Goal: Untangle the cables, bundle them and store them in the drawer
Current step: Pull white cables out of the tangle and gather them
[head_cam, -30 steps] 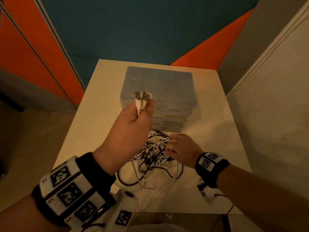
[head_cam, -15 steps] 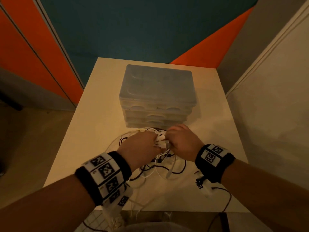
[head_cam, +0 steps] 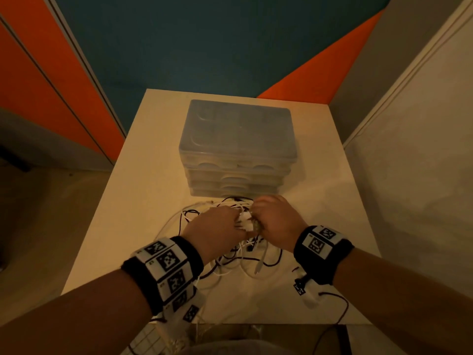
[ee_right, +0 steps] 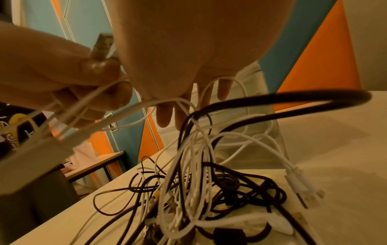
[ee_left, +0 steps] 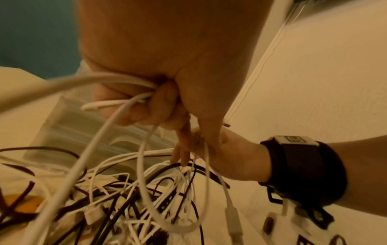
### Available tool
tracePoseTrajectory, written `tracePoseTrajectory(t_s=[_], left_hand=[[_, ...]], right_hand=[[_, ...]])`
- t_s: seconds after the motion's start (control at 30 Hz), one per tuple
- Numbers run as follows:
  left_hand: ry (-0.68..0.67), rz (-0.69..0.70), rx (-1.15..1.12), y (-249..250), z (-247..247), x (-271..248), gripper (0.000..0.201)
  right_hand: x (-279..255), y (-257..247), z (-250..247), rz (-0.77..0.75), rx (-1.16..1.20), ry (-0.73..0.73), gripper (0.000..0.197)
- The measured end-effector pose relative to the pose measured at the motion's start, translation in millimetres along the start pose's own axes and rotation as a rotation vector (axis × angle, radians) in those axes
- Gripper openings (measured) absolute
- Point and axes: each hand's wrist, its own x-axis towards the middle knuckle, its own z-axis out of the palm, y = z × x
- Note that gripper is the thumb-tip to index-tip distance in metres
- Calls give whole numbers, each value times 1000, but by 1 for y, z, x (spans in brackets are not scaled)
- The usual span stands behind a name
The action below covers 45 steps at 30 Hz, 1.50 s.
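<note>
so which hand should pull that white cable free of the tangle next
Probably the left hand: its fingers are curled round the white cable, connector end pinched. The right hand sits at the tangle, fingers among the strands, better placed to hold it down.

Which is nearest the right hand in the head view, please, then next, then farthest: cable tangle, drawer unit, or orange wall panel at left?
From the right hand:
1. Cable tangle, in its fingers and beneath.
2. Drawer unit, just behind.
3. Orange wall panel, far left.
</note>
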Motion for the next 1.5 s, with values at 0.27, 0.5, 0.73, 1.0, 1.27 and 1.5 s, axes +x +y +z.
tracePoseTrajectory(t_s=[0.27,0.5,0.73,1.0,1.27,1.5], left_hand=[[119,62,-118,9,-9,-5,36],[126,142,-305,7,-48,-31,40],[90,253,-387,25,-86,-62,33],[174,9,-303,3,-76,-57,40],[354,3,-448,-1,-95,-65,37],[163,185,-676,4,-93,-71,50]], right_hand=[[0,12,11,57,31,-37,37],[-8,34,28,102,23,-111,37],[-14,41,28,163,123,-104,37],[-22,35,6,241,343,163,44],[-107,57,4,315,281,-98,16],[-189,75,14,357,103,-918,55]])
